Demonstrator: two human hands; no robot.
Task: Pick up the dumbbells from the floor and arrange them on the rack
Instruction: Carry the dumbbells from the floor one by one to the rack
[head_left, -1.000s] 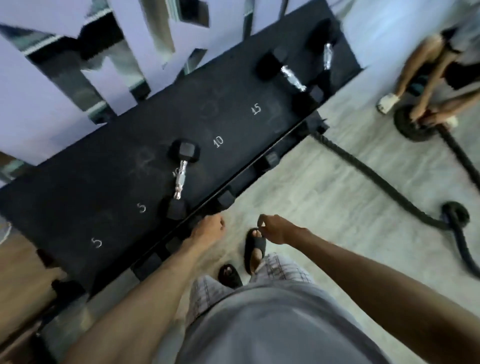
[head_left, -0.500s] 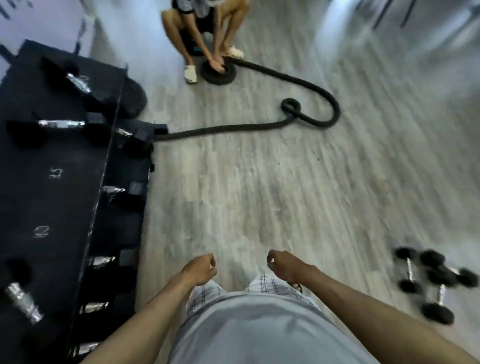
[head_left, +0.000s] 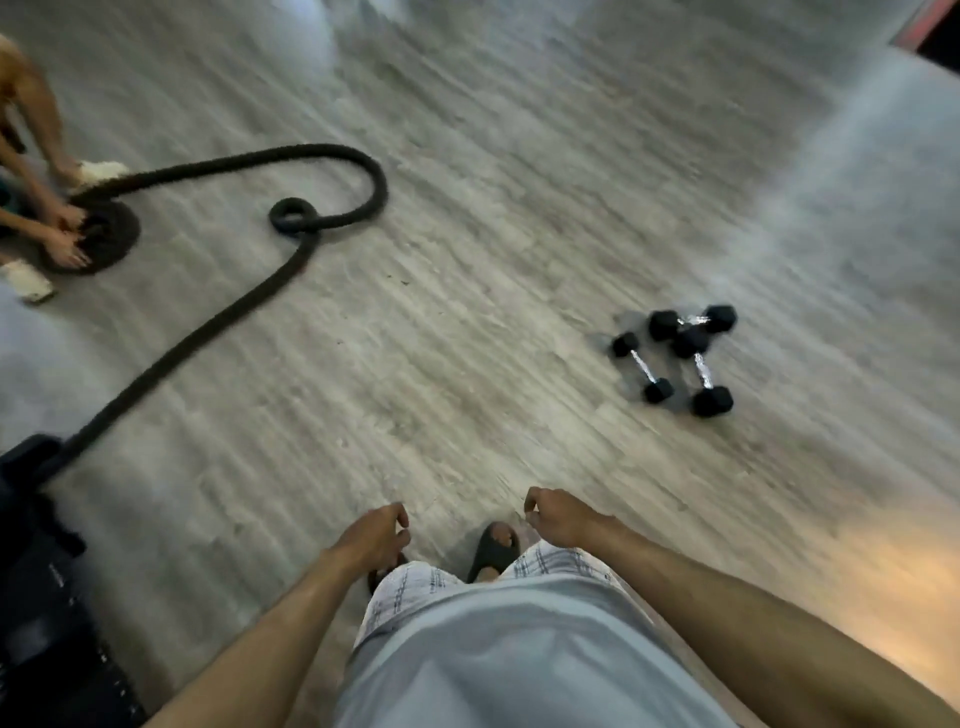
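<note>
Three black hex dumbbells with chrome handles lie in a cluster on the grey wood floor, ahead and to the right: a small dumbbell (head_left: 643, 368), a larger dumbbell (head_left: 702, 373) beside it, and a third dumbbell (head_left: 693, 321) lying across behind them. My left hand (head_left: 376, 535) and my right hand (head_left: 558, 519) hang in front of my waist, fingers loosely curled, holding nothing. Both are well short of the dumbbells. A corner of the black rack (head_left: 36, 571) shows at the lower left edge.
A thick black battle rope (head_left: 208, 332) snakes across the floor from the rack to the upper left, with a loop. A crouching person (head_left: 36, 171) handles a black weight plate (head_left: 98, 239) there. My sandalled foot (head_left: 496, 543) is below my hands.
My view has swung right, away from the rack. The dumbbells on the floor have come closer to the middle of the view. Both hands stay empty in front of me.
</note>
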